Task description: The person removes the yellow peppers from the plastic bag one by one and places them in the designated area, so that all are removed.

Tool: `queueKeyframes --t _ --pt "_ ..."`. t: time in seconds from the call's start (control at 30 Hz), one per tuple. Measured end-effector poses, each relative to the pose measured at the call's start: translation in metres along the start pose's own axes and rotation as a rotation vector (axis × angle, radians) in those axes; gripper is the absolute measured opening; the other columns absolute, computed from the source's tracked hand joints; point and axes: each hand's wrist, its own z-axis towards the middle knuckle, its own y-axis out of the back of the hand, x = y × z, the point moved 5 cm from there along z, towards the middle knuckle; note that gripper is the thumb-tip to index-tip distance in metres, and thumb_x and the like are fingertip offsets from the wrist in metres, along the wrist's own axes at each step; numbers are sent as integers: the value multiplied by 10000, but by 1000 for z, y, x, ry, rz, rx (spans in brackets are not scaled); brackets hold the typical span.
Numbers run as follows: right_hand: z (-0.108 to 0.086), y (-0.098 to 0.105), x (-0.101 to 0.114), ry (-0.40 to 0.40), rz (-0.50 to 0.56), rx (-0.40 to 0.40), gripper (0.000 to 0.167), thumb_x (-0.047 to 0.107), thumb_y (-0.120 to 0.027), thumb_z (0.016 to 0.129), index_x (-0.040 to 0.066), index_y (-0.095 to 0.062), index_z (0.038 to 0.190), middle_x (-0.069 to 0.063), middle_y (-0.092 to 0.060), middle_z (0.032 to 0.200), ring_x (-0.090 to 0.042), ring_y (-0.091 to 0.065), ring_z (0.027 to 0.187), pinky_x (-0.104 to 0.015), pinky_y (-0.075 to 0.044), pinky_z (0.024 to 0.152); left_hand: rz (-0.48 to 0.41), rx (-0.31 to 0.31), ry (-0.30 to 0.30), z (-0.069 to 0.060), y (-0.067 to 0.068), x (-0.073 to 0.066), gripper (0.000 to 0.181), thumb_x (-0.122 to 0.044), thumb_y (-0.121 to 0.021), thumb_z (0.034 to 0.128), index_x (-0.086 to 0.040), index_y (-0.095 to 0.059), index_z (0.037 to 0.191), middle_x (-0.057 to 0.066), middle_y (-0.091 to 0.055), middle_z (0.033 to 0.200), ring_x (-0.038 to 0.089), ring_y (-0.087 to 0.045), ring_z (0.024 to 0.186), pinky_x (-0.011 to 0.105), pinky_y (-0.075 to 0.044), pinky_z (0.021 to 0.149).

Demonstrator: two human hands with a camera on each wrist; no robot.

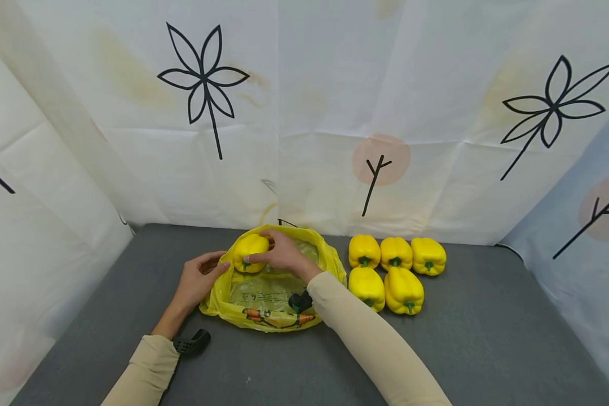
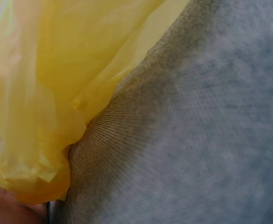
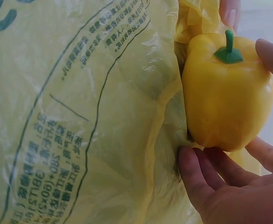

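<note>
A yellow plastic bag [image 1: 274, 324] lies on the dark table with its mouth spread wide. My right hand [image 1: 286, 254] reaches over the bag's opening and grips a yellow bell pepper [image 1: 251, 248] at the left inside edge. In the right wrist view, the thumb and fingers curl round that pepper [image 3: 227, 98], its green stem uppermost in the picture, beside the printed plastic. My left hand [image 1: 195, 282] pinches the bag's left rim between thumb and fingers. The left wrist view has mostly the bag's side [image 2: 80, 60], with a little of the hand [image 2: 8, 210] at the bottom corner.
Several more yellow bell peppers [image 1: 405, 290] stand in two rows just right of the bag. The grey table [image 1: 487, 338] meets a white patterned cloth [image 1: 314, 186] behind. Another cloth wall hangs at each side. Dark wrist straps [image 1: 193, 342] show on the arms.
</note>
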Motion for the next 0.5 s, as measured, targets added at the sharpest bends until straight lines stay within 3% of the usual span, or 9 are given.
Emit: queueKeyframes --t 0.5 --pt "1 0 -1 37 -38 15 793 317 -845 858 112 -459 1520 -94 -544 1404 -277 -539 1253 -396 -533 934 -11 3 7 0 0 0 419 -215 -656 1020 29 -609 1359 224 -641 1265 -30 -603 1011 141 -503 858"
